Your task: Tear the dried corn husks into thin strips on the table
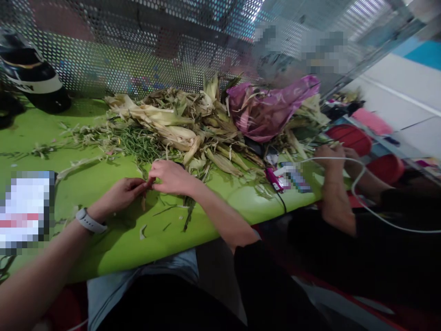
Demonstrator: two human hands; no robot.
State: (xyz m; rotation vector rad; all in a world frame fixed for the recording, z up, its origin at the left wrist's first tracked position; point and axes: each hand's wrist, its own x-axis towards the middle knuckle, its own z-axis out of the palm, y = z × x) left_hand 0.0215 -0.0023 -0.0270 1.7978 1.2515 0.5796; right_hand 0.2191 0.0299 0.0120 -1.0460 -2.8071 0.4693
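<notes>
My left hand, with a white band on its wrist, is closed in a pinch, fingertips against those of my right hand. The fingers of my right hand are closed too. Whatever sits between the fingertips is too small to make out; a thin brownish strip hangs just below them. Beyond my hands lies a heap of thin green stringy pieces, possibly beans or stems. Dry corn husks are piled behind and to the right of it.
On the green table lie a phone at left, a dark bottle at back left, and a pink plastic bag on the husks. A magenta device with cables is at right, near another person's hands. A perforated metal panel stands behind.
</notes>
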